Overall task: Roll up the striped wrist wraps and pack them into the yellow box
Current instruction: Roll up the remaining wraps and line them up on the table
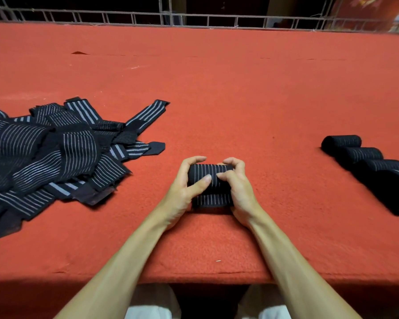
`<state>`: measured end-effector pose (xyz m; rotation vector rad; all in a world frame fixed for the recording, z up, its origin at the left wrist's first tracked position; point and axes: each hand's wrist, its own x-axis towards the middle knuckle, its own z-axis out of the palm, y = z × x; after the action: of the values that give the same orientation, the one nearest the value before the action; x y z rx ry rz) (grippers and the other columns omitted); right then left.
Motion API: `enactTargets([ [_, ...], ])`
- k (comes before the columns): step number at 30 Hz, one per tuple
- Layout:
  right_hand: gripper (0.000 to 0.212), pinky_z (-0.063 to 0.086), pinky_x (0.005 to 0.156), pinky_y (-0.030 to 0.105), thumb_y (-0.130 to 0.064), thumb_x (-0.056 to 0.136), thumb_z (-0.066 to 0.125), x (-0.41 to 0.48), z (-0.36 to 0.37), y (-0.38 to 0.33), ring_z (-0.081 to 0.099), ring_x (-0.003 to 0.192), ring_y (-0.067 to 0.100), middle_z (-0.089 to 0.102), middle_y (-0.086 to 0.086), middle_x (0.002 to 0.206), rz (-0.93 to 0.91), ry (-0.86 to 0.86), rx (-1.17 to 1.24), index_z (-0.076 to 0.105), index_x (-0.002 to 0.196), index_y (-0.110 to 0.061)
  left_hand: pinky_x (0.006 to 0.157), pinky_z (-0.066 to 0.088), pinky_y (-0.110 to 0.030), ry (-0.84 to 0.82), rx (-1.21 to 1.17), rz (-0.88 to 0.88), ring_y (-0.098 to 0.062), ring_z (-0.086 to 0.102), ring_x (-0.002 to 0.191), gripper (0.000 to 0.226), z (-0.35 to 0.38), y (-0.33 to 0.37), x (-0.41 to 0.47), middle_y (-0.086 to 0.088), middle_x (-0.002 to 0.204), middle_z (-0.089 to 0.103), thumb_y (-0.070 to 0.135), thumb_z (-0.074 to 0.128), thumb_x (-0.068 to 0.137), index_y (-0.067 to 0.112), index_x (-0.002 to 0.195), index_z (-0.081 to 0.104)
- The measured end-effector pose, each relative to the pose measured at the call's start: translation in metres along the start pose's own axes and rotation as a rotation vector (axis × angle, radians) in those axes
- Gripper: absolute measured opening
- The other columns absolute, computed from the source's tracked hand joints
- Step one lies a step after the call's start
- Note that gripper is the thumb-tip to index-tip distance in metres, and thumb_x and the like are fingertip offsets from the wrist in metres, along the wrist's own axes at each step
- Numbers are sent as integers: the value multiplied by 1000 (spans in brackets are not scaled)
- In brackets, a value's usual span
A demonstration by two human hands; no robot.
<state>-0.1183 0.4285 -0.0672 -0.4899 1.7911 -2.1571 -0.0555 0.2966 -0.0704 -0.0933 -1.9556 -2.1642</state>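
Bright light overhead, background dark; wide-angle bending at edges; rolled wraps point(378, 166) at right perhaps motion-blurred.

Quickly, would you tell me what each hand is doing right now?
Left hand: grips the partly rolled wrist wrap.
Right hand: grips the same wrap.

Hands: 2, the left hand point(182, 189) and right hand point(237, 187), both gripping 1 part-rolled wrap point(207, 173). Finished rolls point(364, 155): 4 in view, in 1 row at the right, side by side; the nearest is cut off by the frame edge. Loose wraps: 1 pile point(44, 148) at the left, many pcs, too overlapped for an exact no. Approx. 2 strap ends stick out of it toward the centre. Table point(240, 88): 1, red-covered.
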Motion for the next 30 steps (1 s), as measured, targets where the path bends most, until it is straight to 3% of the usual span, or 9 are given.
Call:
enactTargets([
  [3,36,45,74,36,-21,68,48,-1,-3,2,51,85,13,52,-3,97,-19,-10,43,44,103,-27,83,50,-24,79,79,-8,-4,58,91,37,3,-1,2,5,102,60,40,53,85,30,120,50],
  [8,36,46,67,31,-16,67,49,0,-1,-1,51,81,16,52,5,93,-1,-61,118,48,103,-22,84,52,-31,191,-40,-43,-13,59,94,43,-1,-2,3,-4,104,60,28,65,77,21,117,50],
  [13,35,51,89,42,-31,71,74,-2,-1,-3,61,99,20,66,0,104,-61,42,16,67,106,-28,80,52,-29,330,-49,-44,-6,65,86,39,-1,7,4,-1,98,66,7,78,74,16,108,60],
  [16,30,50,92,40,-10,77,74,-6,-5,-11,61,101,22,67,4,102,-1,97,2,68,104,-23,76,52,-19,370,35,-53,1,66,81,36,3,15,0,0,99,68,-1,73,78,15,109,65],
  [18,32,54,84,29,3,80,71,-6,-12,-20,62,99,21,68,4,99,28,89,-84,67,104,-17,78,52,-17,366,94,-82,4,67,82,39,3,18,-2,1,101,70,1,76,76,17,111,66],
  [21,35,52,69,15,8,79,71,-5,-28,-40,63,91,16,69,6,99,5,67,-242,66,108,-10,85,55,-28,311,116,-139,-2,69,83,42,10,26,1,2,106,70,4,78,77,20,114,66],
  [26,36,53,72,20,6,78,74,13,-63,-79,63,88,14,68,8,99,-8,44,-350,66,111,-6,84,55,-23,227,190,-109,-3,69,89,38,33,46,34,6,103,71,5,75,80,18,115,67],
  [28,34,54,67,20,4,79,74,23,-81,-93,63,86,13,68,6,97,-5,55,-376,67,111,-7,91,55,-33,188,190,-124,-13,69,99,36,46,52,54,-2,109,70,4,74,81,16,114,67],
  [30,31,52,64,20,0,80,75,35,-104,-105,64,83,14,70,7,95,2,63,-419,68,109,-9,86,57,-30,157,193,-134,-17,69,98,38,64,55,74,-9,112,69,1,73,82,9,118,65],
])
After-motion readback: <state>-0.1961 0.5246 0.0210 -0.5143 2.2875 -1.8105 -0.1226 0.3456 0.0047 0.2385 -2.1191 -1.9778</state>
